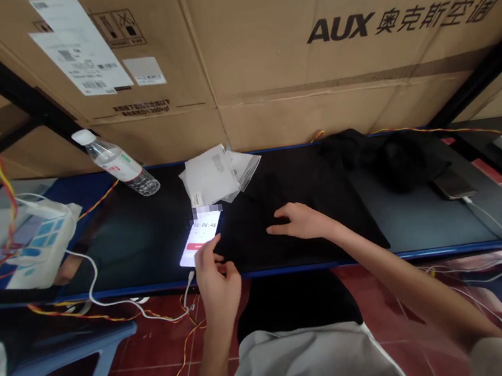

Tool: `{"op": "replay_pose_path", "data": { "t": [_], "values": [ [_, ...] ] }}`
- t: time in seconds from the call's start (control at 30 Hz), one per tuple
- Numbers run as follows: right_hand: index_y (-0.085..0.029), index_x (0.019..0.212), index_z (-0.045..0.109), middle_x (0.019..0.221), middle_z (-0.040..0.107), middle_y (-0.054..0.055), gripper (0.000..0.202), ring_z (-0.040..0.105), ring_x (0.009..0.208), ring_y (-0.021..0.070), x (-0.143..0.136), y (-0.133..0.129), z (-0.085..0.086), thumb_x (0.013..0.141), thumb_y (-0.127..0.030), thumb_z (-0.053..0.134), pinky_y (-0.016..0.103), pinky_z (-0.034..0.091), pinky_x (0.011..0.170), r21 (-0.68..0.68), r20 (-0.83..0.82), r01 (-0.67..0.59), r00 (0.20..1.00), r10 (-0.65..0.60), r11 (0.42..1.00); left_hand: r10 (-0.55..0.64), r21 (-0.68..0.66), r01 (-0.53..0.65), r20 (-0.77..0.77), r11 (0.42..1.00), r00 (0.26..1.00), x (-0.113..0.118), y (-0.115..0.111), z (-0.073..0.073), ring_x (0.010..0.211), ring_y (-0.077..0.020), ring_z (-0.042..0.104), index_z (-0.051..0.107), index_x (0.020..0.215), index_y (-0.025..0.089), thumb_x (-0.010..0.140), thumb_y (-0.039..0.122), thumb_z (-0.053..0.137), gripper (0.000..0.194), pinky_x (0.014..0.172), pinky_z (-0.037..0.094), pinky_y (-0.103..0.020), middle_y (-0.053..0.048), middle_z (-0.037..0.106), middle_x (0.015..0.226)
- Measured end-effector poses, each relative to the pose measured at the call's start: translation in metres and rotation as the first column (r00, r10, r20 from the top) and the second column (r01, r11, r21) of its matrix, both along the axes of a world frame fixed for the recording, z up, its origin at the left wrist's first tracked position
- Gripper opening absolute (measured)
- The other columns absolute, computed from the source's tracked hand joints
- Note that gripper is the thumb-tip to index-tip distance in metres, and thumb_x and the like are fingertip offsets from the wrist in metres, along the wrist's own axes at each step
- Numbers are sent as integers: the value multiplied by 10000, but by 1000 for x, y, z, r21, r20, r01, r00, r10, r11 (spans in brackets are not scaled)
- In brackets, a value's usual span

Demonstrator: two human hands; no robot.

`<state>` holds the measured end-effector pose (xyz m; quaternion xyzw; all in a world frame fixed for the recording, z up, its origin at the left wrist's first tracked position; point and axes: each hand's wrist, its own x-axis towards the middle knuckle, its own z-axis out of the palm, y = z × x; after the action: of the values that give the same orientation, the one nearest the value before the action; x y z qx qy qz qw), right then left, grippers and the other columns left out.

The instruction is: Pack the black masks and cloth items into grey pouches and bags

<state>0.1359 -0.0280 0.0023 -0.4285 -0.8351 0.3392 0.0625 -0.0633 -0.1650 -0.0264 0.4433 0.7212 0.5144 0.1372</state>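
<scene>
Timer showing, cloth laid out, nothing gripped
Left hand (221, 283), half curled and empty, has fingertips at the glossy phone (195, 253) on the counter (424, 212); right hand (305, 220), loosely open, is empty over soft black cloth (260, 249), mostly spread flat. Beyond: thin translucent bags (209, 175), overlapping; ribbed clear bottle (120, 163); corrugated carton (256, 36).

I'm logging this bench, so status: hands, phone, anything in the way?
Left hand at lit phone, lower right. Right hand open over black cloth, empty. Pale packets just beyond phone.
</scene>
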Motion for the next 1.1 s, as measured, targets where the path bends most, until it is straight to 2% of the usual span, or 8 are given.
{"op": "replay_pose_path", "data": {
  "t": [0.13, 0.23, 0.33, 0.53, 0.77, 0.87, 0.97, 1.1],
  "values": [
    [-198, 1103, 699, 899, 743, 96, 381, 726, 968, 318, 1, -3, -10, 1047, -505, 481, 399, 516, 851, 44, -144, 129, 982, -121, 991, 30, 125, -1, -230, 992, 973, 22, -11, 19, 837, -184, 628, 714, 1151, 186, 852, 182, 607, 317, 763, 517, -312, -91, 673, 1061],
    [-213, 1197, 675, 972, 747, 91, 417, 699, 1070, 298, 3, 5, -23, 1038, -547, 482, 422, 539, 933, -134, -335, 138, 926, -176, 981, -158, -100, 147, -114, 984, 981, 33, -16, 18, 585, -142, 582, 717, 966, 205, 928, 360, 630, 181, 597, 452, -272, -14, 675, 761],
    [-216, 1160, 669, 1004, 736, 73, 378, 687, 1044, 270, 4, 14, -34, 996, -538, 562, 427, 559, 930, -306, -415, 93, 883, -221, 947, -215, -359, 152, -143, 921, 966, 33, -15, 8, 528, -159, 583, 656, 674, 216, 930, 505, 623, 388, 580, 393, -288, -11, 649, 595],
    [-203, 1141, 619, 1006, 701, 45, 310, 666, 985, 242, -4, 14, -41, 918, -412, 672, 462, 529, 988, -243, -488, 203, 819, -300, 949, -162, -461, 175, 70, 870, 984, 29, -6, -2, 460, -171, 582, 658, 688, 218, 905, 610, 615, 451, 530, 389, -274, -12, 659, 532],
    [-208, 1106, 726, 1095, 765, 59, 473, 699, 1113, 266, -1, 13, -10, 716, -413, 897, 423, 546, 1044, -677, -558, -293, 803, -211, 676, -90, -284, 253, 482, 925, 872, 34, -5, -12, 320, -86, 434, 608, 727, 178, 846, 546, 700, 397, 366, 280, -211, -21, 673, 562],
    [-213, 1107, 728, 1117, 772, 59, 527, 702, 1117, 264, -3, 21, -12, 643, -354, 934, 416, 540, 1062, -740, -533, -325, 817, -220, 589, -78, -265, 271, 565, 925, 821, 35, -6, -10, 309, -82, 423, 591, 749, 176, 827, 501, 719, 358, 356, 272, -189, -4, 622, 479],
    [-246, 1165, 688, 1161, 751, 73, 579, 668, 1165, 280, -7, 29, -24, 648, -361, 921, 438, 526, 1067, -739, -428, -136, 852, -303, 660, -94, -223, 288, 617, 931, 781, 34, -9, -7, 353, -91, 507, 553, 735, 178, 799, 453, 751, 345, 390, 368, -186, -35, 675, 536],
    [-234, 1204, 605, 1205, 687, 82, 482, 612, 1198, 270, -15, 31, -38, 781, -367, 795, 464, 464, 1106, -471, -431, 65, 853, -294, 879, -106, -193, 305, 662, 933, 742, 35, -11, -6, 414, -131, 600, 547, 719, 181, 771, 427, 780, 343, 379, 392, -186, -17, 654, 532]
  ]
}}
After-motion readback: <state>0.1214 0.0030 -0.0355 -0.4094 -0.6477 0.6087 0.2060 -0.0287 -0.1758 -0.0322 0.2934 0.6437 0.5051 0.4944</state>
